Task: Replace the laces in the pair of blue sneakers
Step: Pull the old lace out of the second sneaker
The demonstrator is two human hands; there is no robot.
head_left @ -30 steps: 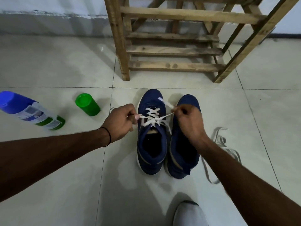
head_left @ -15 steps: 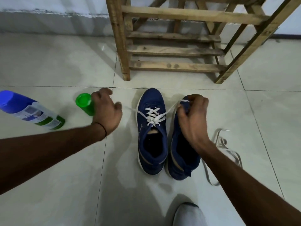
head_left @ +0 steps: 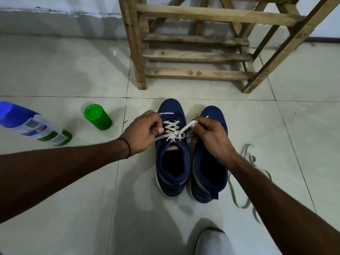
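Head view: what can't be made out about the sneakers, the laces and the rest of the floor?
All in the head view:
- Right sneaker: its eyelets lie under the right hand, so laced or not is unclear.
- Loose lace: the right forearm covers part of it.
- Spray can: left edge cuts it off; label print too small.
- Wooden rack: top cut off by the upper edge.

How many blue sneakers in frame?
2. The laced sneaker sits at centre floor; the second sneaker stands beside it on its right. No others appear hidden.

Lace (head_left: 173, 132) in left hand (head_left: 142, 134), right hand (head_left: 207, 135)
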